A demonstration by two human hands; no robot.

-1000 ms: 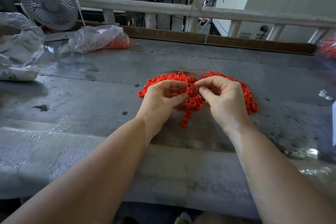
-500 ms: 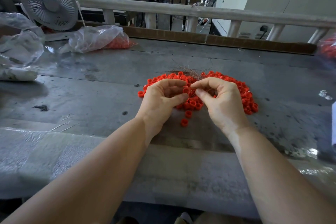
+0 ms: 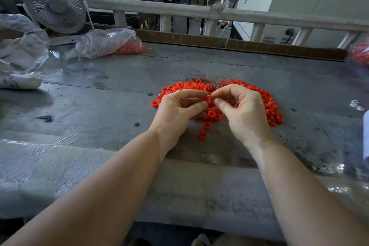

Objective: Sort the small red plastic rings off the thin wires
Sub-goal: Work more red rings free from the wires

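A heap of small red plastic rings (image 3: 269, 104) lies on the grey metal table (image 3: 99, 102), with a bundle of thin wires (image 3: 207, 78) at its far edge. My left hand (image 3: 177, 112) pinches a red ring (image 3: 206, 99) between thumb and forefinger above the heap. My right hand (image 3: 241, 112) meets it fingertip to fingertip and pinches a thin wire at that ring. Two loose rings (image 3: 202, 135) sit on the table just below my hands. My palms hide the middle of the heap.
A clear plastic bag with red rings (image 3: 111, 43) lies at the back left, next to crumpled plastic (image 3: 22, 56) and a white fan (image 3: 55, 4). Another bag of red parts (image 3: 359, 54) sits at the right edge. A railing (image 3: 219, 14) runs behind the table.
My hands have drawn closer together over the heap, fingertips now meeting at one ring. The right thumb and forefinger have closed in toward the left hand.
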